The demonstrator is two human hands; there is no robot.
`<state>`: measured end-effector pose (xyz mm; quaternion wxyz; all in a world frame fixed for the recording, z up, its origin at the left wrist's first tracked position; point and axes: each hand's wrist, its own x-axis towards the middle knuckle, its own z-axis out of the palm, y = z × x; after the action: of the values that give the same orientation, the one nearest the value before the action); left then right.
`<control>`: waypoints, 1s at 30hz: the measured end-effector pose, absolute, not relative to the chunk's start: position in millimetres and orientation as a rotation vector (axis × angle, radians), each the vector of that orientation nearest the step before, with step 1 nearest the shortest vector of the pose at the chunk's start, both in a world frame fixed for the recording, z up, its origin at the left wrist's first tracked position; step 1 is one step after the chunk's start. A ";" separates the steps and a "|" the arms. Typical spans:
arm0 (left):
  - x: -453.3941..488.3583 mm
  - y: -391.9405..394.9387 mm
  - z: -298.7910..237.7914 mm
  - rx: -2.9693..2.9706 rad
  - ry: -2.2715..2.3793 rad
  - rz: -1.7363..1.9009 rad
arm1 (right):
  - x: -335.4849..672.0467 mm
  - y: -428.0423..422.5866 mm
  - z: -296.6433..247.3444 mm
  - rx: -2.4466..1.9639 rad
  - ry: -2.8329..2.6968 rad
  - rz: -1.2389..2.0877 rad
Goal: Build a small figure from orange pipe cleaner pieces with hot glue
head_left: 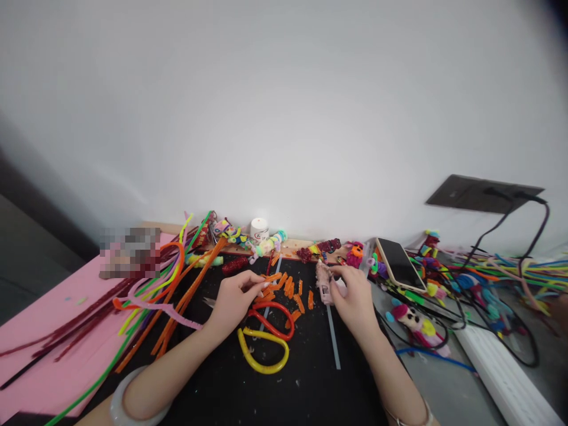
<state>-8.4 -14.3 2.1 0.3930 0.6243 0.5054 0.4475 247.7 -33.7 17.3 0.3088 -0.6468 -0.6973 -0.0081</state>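
My left hand (239, 296) is closed in a pinch on a short orange pipe cleaner piece (273, 277). Just beyond and beside its fingertips, several more cut orange pieces (290, 287) lie scattered on the black mat (288, 396). Scissors with one red and one yellow handle loop (266, 370) rest below that hand, their blades partly hidden under it. My right hand (355, 296) has its fingers closed around a small pale pink tool that looks like a hot glue gun (323, 284). A translucent glue stick (333, 343) runs from its lower end toward me.
Long pipe cleaners in dark red, orange and green (173, 307) spread over a pink board (39, 355) at left. Along the wall stand a white tub (259, 229) and fuzzy figures (355, 254). Rightward are a phone (402, 266), black cables and a white power strip (501, 367).
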 end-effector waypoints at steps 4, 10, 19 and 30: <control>-7.5 -14.1 2.2 1.598 1.287 1.139 | 224.1 -40.0 14.8 -1.526 -2.155 0.143; -6.2 -14.5 1.2 1.592 1.288 1.134 | 201.4 -43.0 1.9 -1.554 -2.205 0.151; -5.7 -14.1 0.4 1.597 1.278 1.132 | 201.5 -45.9 6.1 -1.507 -2.101 0.202; -7.7 -13.2 -3.6 1.619 1.304 1.119 | 203.6 -44.0 3.3 -1.238 -1.898 0.316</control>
<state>-7.7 -13.2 -3.6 0.3806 0.6341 0.5108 0.4385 203.6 -44.0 3.3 0.4138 -0.4926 -0.7552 0.1256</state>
